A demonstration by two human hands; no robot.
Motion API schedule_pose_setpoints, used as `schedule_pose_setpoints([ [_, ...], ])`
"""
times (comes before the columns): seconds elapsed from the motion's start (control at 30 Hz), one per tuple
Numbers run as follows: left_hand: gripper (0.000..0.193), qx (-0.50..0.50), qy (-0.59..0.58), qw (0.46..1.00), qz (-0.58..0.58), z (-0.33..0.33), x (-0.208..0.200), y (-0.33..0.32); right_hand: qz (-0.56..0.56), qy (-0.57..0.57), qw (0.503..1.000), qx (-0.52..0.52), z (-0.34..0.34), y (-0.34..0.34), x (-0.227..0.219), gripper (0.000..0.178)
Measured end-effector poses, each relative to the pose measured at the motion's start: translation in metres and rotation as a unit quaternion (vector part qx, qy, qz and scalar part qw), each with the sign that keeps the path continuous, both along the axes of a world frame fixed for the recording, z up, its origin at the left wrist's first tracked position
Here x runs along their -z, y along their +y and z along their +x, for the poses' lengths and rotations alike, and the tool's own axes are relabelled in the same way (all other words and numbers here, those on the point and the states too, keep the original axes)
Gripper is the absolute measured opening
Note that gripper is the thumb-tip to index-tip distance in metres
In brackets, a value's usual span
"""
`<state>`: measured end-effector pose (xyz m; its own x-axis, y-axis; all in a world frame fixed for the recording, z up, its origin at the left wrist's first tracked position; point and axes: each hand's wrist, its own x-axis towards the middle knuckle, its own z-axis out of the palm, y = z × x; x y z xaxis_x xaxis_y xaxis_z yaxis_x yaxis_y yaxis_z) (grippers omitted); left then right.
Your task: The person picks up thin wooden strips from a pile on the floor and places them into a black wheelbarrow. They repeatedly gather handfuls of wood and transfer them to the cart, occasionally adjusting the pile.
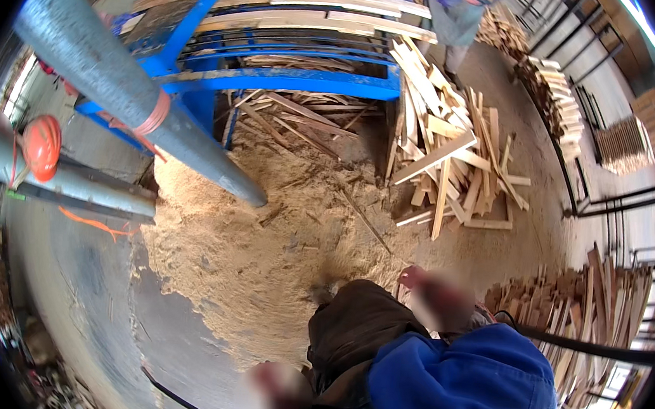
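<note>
My left hand (pixel 277 393) hangs low beside my dark trousers (pixel 355 332), over the bare floor at the edge of the sawdust. It is blurred, so its fingers do not show clearly. My right hand (pixel 438 296) is on the other side of my legs, near the blue sleeve (pixel 476 373). It is smeared too, and whether it holds anything cannot be made out. Ahead of my legs a layer of sawdust (pixel 244 267) covers the floor. A thin wooden strip (pixel 366 222) lies on it, pointing toward my right hand.
A blue metal frame (pixel 284 81) carries long boards (pixel 304 22) ahead. Grey pipes (pixel 143 87) slant in from the left, beside an orange rounded object (pixel 41 148). Loose wood offcuts (pixel 446 145) are heaped right of the frame; more wood (pixel 576 304) stands at right. Another person (pixel 457 17) stands behind.
</note>
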<state>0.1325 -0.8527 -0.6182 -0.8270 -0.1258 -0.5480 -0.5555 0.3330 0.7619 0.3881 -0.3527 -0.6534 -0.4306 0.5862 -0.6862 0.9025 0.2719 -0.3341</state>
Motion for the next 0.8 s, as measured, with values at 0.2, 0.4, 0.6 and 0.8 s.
schedule_pose_setpoints([
  [0.2, 0.022, 0.114, -0.072, 0.991, 0.013, -0.048, -0.031, 0.055, -0.048, 0.041, 0.998, -0.006, -0.019, -0.046, 0.003, 0.04],
  [0.4, 0.038, 0.217, -0.104, 0.969, 0.057, -0.112, -0.037, 0.139, -0.022, 0.046, 0.985, 0.162, -0.011, -0.048, 0.008, 0.038],
  [0.6, 0.022, 0.368, -0.036, 0.926, 0.073, -0.133, -0.06, 0.282, -0.094, 0.125, 0.951, 0.268, -0.02, 0.028, -0.052, 0.035],
  [0.8, 0.019, 0.351, -0.072, 0.928, 0.098, -0.105, -0.118, 0.422, -0.029, 0.082, 0.992, 0.09, 0.028, 0.077, 0.082, 0.035],
])
